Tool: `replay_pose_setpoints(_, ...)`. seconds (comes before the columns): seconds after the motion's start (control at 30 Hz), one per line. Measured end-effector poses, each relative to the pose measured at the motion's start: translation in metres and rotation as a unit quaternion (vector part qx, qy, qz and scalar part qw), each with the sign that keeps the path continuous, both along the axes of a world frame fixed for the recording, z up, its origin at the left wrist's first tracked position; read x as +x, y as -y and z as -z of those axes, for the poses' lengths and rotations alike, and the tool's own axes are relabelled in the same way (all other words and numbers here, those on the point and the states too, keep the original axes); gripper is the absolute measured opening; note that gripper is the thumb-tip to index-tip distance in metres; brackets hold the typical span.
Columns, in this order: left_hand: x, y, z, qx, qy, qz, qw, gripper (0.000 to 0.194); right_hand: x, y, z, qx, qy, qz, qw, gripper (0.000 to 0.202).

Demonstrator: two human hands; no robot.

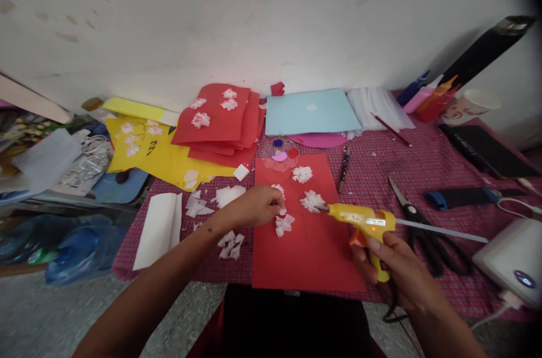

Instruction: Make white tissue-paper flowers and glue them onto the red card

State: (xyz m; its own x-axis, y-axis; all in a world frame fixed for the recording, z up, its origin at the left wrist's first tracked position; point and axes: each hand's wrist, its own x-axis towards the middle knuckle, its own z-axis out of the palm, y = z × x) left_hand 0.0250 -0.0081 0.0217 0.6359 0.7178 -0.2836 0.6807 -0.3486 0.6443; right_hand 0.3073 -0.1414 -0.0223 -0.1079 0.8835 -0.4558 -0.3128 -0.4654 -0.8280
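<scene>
My right hand (392, 262) grips a yellow hot glue gun (359, 215) with an orange trigger. A clear glue stick (442, 230) sticks out of its back. The nozzle points left, close to a white paper flower (312, 201) on a red sheet (302, 256). Over the same sheet, my left hand (271, 202) is closed in a pinch, with a bit of white tissue paper (282, 212) at its fingertips. Just below it lies a layered bunch of white tissue petals (284, 225). Another white flower (302, 174) sits higher on the sheet, and one more is partly behind my fingers.
Tissue scraps (231, 245) and a folded white paper (156, 231) lie at left. Behind are red sheets with flowers (215, 121), yellow paper (144, 146), a light blue sheet (313, 112) and a paint palette (279, 156). Black scissors (423, 234) and a white box (514, 259) are at right.
</scene>
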Motion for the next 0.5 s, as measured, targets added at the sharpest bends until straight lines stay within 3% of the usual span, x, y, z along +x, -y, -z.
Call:
replay_pose_setpoints(0.23, 0.0005, 0.0009, 0.0077, 0.008, -0.019, 0.019, 1.0, 0.019, -0.0045, 0.0005, -0.0082, -0.004, 0.006, 0.015, 1.0, 0.038)
replay_pose_setpoints(0.5, 0.0031, 0.0018, 0.0044, 0.017, -0.034, 0.037, 0.999, 0.019, 0.0007, 0.0003, 0.0003, 0.004, -0.004, -0.002, 1.0, 0.037)
